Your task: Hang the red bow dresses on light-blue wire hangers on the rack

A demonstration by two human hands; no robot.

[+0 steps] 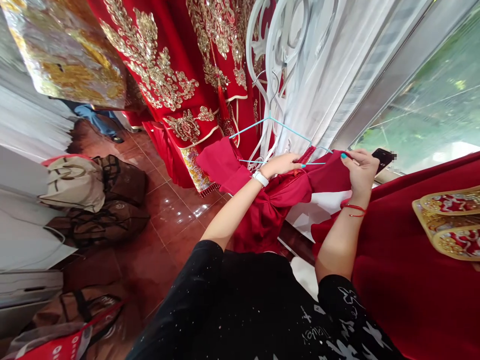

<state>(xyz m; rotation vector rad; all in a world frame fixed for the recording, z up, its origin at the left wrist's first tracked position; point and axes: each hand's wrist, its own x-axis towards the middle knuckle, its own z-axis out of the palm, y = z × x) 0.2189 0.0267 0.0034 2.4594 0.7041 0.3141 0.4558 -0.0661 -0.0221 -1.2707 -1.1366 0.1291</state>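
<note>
A plain red garment (270, 200) hangs on a light blue wire hanger (288, 131) in front of me. My left hand (283, 163) has a white band on the wrist; its fingers close on the red cloth at the hanger's lower bar. To the right, my right hand (360, 171) pinches the garment's other shoulder; a red string circles that wrist. A dark phone (383, 158) lies just behind my right hand.
Red robes with gold embroidery (168, 70) hang at the back on a white ornate rack (270, 45). Bags (93, 190) lie on the brown tiled floor at left. A red cloth with gold-trimmed patches (450, 220) covers the right side. A window (431, 105) stands at right.
</note>
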